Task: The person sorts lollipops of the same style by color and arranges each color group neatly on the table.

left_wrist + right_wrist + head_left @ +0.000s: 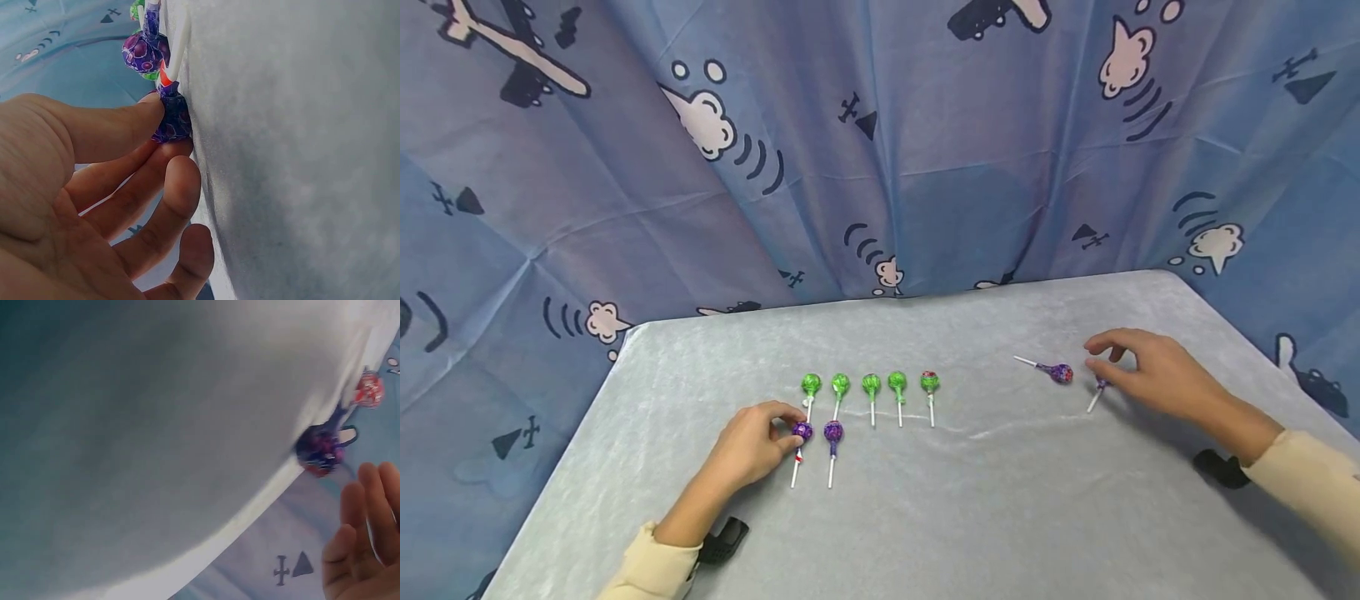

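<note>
My left hand [748,446] pinches the purple wrapped head of a lollipop [174,119] between thumb and finger, its white stick pointing toward me on the cloth. Just right of it lies a second purple lollipop [833,432]. At the right of the table, my right hand [1157,375] hovers with fingers spread and loosely bent, holding nothing. Below its thumb a purple lollipop [1101,384] is partly hidden, stick toward me. Left of those fingertips lies another purple-and-red lollipop [1060,373], stick pointing left. In the right wrist view, a purple lollipop [320,450] sits beyond the fingers.
Behind the purple pair runs a row of several green lollipops [871,384], sticks toward me; the rightmost lollipop [930,381] has a green-and-red head. All lie on a grey cloth-covered table [970,517]. A blue patterned curtain [955,208] hangs around its back and sides.
</note>
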`<state>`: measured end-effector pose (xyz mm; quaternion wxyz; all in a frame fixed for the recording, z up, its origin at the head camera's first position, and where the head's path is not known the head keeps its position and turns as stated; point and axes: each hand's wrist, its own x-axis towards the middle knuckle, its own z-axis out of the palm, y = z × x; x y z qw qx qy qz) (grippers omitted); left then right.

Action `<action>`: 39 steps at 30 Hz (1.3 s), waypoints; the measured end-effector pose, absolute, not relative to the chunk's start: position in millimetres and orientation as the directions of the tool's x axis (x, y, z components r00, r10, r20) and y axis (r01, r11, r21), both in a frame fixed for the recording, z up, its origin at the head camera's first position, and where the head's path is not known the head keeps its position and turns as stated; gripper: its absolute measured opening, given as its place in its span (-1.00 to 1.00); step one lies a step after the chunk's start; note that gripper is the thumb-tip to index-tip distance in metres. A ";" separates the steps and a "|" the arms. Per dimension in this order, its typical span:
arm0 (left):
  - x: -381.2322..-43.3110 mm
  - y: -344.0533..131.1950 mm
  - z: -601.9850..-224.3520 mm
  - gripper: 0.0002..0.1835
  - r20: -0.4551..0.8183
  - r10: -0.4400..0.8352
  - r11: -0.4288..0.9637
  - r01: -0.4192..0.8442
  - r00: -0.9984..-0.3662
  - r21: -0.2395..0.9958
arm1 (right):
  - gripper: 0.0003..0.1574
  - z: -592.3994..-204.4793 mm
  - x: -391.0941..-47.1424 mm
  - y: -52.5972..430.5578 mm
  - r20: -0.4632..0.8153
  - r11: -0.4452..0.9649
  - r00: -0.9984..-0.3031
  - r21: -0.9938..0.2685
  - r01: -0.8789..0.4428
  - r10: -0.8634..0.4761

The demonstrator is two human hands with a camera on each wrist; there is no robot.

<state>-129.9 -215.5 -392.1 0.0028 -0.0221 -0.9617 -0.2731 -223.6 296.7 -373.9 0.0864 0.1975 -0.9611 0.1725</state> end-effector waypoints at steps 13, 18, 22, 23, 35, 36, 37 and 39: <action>-129.4 -214.7 -392.1 -0.75 0.015 0.036 0.855 0.038 -0.999 0.518 | -0.50 -384.0 -215.1 307.7 0.208 0.904 -0.934 -0.258 -0.340 -0.291; -129.3 -214.7 -392.4 -0.76 0.017 0.036 0.858 0.040 -0.999 0.512 | -0.38 -387.4 -212.9 308.9 0.138 0.916 -0.955 -0.277 -0.292 -0.262; -129.2 -215.2 -392.4 -0.76 0.023 0.039 0.861 0.045 -0.999 0.506 | -0.34 -388.5 -213.6 309.0 0.111 0.924 -0.963 -0.276 -0.265 -0.244; -128.9 -215.2 -392.3 -0.76 0.021 0.038 0.862 0.044 -0.999 0.506 | -0.35 -388.6 -213.9 309.0 0.104 0.924 -0.964 -0.278 -0.263 -0.243; -129.1 -216.1 -392.2 -0.77 0.025 0.044 0.864 0.050 -0.999 0.501 | -0.47 -391.4 -217.4 307.4 0.065 0.917 -0.968 -0.310 -0.249 -0.241; -129.2 -216.1 -392.3 -0.77 0.024 0.044 0.863 0.051 -0.999 0.502 | -0.48 -391.9 -217.6 307.4 0.070 0.917 -0.968 -0.309 -0.252 -0.243; -129.1 -216.2 -392.3 -0.77 0.023 0.045 0.862 0.051 -0.999 0.504 | -0.50 -392.1 -217.7 307.4 0.073 0.915 -0.966 -0.311 -0.258 -0.248; -129.1 -216.1 -392.3 -0.77 0.021 0.047 0.861 0.051 -0.999 0.506 | -0.53 -392.1 -217.4 307.4 0.085 0.910 -0.962 -0.313 -0.272 -0.259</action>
